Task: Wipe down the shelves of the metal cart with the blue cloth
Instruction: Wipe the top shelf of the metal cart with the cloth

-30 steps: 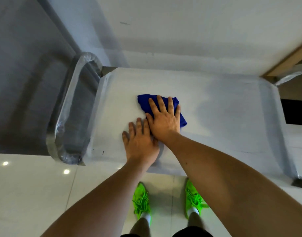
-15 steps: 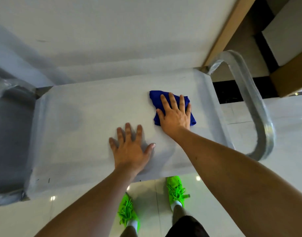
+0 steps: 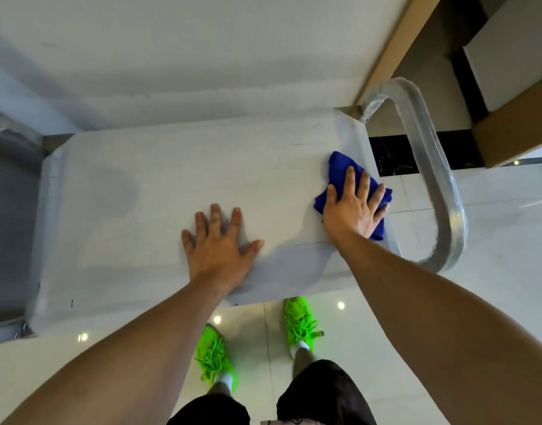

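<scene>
You stand on a glossy white tiled floor (image 3: 493, 302) in bright green shoes (image 3: 214, 351) and black shorts (image 3: 322, 394). A white wall (image 3: 171, 56) and a brown-edged box (image 3: 515, 124) lie ahead.

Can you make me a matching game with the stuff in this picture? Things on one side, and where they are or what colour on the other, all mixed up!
Things:
1. blue cloth
2. left hand
3. shoes
4. cart handle

Clues:
A. bright green, on the floor
B. flat on the bare shelf
C. under the right hand
D. shiny curved bar at the cart's right end

Pairs: 1-C, 2-B, 3-A, 4-D
</scene>
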A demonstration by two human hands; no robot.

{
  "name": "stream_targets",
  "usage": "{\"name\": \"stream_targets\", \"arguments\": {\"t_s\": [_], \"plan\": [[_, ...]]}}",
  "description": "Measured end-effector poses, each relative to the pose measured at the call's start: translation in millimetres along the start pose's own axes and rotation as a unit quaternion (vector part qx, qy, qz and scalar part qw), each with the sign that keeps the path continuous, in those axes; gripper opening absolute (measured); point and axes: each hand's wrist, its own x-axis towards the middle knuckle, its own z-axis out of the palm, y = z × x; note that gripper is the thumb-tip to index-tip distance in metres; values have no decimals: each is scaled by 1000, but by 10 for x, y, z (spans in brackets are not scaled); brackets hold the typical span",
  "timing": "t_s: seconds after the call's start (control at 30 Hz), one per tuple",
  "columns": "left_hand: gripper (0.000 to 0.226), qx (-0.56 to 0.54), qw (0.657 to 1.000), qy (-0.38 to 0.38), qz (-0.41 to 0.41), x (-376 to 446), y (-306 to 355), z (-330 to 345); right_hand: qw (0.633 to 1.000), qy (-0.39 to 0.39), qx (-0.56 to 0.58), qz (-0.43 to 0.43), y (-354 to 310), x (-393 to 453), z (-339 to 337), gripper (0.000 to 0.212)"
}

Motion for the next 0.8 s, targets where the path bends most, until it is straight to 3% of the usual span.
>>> {"name": "stream_targets", "arguments": {"t_s": [0.17,0.3,0.37,0.5,0.8], "plan": [[81,-12,999,2,33,9,-144,-94,1000,-13,-19,-11,-192,-185,71,62],[66,-122,991,47,39,-37,-425,-190,996,-36,-38,-72,-542,-630,258,62],[63,-152,986,71,16,-107,-652,-221,992,-53,-51,-103,-769,-859,373,62],[64,-106,988,102,-45,-302,-1253,-239,981,-74,-83,-161,-1255,-1243,606,61],[65,-95,979,115,-140,-699,-2398,-413,946,-98,-104,-291,-2212,-2143,1134,60]]}}
